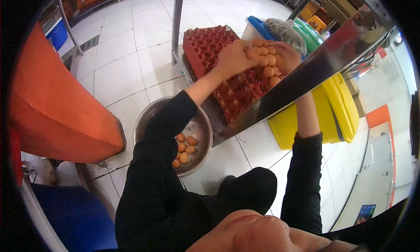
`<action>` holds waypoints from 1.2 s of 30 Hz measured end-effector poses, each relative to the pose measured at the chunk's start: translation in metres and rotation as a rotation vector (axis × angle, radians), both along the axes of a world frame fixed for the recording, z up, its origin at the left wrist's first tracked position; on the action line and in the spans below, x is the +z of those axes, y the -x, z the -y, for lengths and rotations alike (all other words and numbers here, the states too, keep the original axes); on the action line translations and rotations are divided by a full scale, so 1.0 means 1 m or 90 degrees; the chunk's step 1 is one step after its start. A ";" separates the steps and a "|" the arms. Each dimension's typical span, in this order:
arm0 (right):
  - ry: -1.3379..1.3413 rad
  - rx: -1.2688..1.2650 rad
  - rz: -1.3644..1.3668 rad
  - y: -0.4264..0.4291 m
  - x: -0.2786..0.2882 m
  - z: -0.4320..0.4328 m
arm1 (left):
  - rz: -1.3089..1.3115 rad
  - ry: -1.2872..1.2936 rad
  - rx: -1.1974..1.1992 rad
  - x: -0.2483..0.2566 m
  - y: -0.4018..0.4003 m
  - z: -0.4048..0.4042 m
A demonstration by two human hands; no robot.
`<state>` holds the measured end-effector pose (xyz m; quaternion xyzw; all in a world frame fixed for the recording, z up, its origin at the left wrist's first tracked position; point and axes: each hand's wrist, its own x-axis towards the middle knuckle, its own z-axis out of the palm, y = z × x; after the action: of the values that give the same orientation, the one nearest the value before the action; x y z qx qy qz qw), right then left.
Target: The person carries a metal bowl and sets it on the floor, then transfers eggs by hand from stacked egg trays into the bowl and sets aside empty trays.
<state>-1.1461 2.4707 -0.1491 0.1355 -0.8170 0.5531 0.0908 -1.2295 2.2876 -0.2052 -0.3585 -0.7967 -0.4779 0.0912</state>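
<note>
Brown eggs [270, 60] sit close together on top of a stack of red egg trays [236, 94], whose lower layers also show eggs at the side. My left hand [238, 58] reaches over the left edge of these eggs, fingers against them. At their right side is my right hand [288, 57], its forearm passing behind a metal beam [315, 68]. Both hands are blurred, so their grip is unclear. Beside the left hand rises another stack of red egg trays [210, 43] with bare cups on top. A steel bowl [205, 153] holds several brown eggs [190, 149], partly hidden by my left sleeve.
The slanting metal beam crosses before the trays, and an upright metal leg [177, 25] stands behind. A yellow bin [302, 121] is at right. Past the trays are a blue-lidded container [259, 29] and a filled plastic bag [285, 32]. An orange pillar [59, 98] stands at left.
</note>
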 end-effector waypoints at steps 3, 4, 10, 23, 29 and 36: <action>-0.681 -0.021 -0.053 0.042 0.004 0.036 | 0.149 -0.298 -0.132 -0.004 0.048 0.029; -0.751 -0.235 -0.004 0.050 -0.008 0.062 | 0.314 -0.370 -0.180 -0.001 0.056 0.042; -0.811 -0.483 0.210 0.067 0.008 0.104 | 0.354 -0.378 -0.160 -0.012 0.089 0.073; 0.417 -0.198 0.037 -0.059 -0.004 -0.020 | -0.273 0.569 0.016 -0.001 0.112 -0.040; 0.671 0.164 -0.014 -0.200 -0.025 -0.004 | -0.311 0.432 0.004 0.000 0.119 -0.022; 0.274 0.471 0.343 -0.144 -0.096 0.154 | 0.337 0.165 -0.157 0.021 0.059 0.137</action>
<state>-1.0022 2.3166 -0.2454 0.2465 -0.5759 0.7195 -0.2997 -1.2885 2.1511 -0.1840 -0.3245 -0.7977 -0.4562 -0.2242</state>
